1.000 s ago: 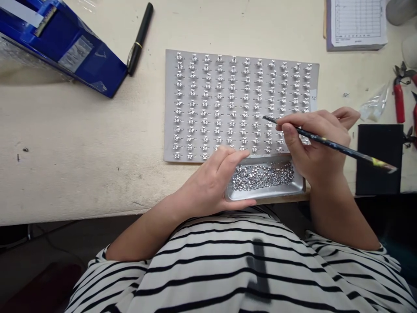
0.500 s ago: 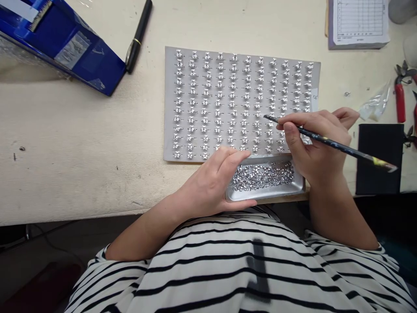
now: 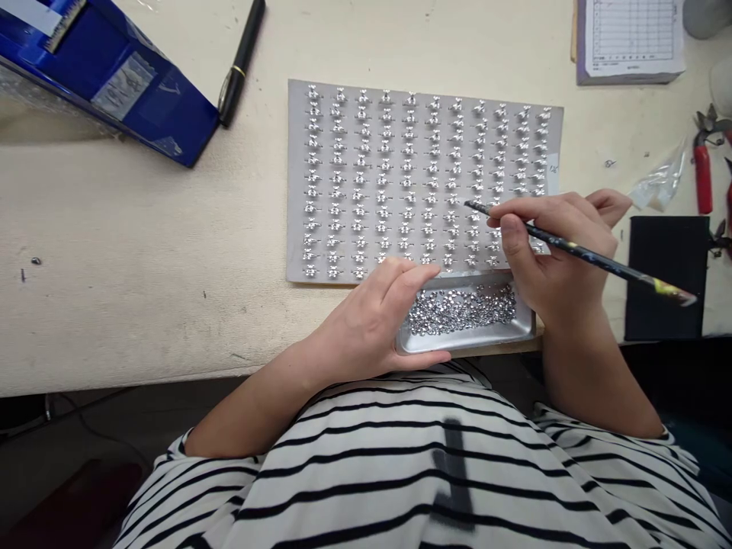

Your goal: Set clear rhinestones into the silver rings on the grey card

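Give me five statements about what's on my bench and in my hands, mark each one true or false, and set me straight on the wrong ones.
1. The left hand is at one end of the silver tray. True.
2. The right hand holds the red-handled pliers. False: it holds a thin dark stick.
3. The grey board carries rows of small silvery pieces. True.
4. The silver tray is empty. False: many small shiny stones lie in it.
5. The black pen lies on top of the blue holder. False: it lies beside the blue holder.
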A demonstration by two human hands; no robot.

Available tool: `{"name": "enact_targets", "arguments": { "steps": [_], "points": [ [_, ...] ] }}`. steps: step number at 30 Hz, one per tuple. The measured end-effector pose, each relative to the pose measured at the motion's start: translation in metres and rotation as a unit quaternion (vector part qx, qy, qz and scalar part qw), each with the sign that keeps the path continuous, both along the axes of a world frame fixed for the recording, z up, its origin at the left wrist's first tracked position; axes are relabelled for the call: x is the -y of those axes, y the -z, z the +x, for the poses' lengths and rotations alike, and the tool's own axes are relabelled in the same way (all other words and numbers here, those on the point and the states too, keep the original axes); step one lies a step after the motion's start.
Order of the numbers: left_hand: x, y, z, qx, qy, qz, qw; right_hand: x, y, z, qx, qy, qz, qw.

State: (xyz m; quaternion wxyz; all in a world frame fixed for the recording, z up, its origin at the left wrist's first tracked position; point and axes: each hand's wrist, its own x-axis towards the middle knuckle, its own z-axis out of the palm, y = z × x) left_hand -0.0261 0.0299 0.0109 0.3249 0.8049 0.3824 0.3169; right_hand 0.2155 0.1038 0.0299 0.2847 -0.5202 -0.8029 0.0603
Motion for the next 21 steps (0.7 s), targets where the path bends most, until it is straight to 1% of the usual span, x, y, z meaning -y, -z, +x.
{"name": "enact_targets", "arguments": {
  "steps": [15,21],
  "points": [
    [-0.0001,0.0004,0.0006,-0.002,0.000,0.003,1.000,-0.0002,-0.0012,-0.0008,0.020,-0.015,0.006,1.000],
    [0.0002,0.0000,0.0010,-0.001,0.001,0.000,1.000,-0.0004,0.0018,0.0000,0.015,-0.010,0.016,1.000]
  ]
}}
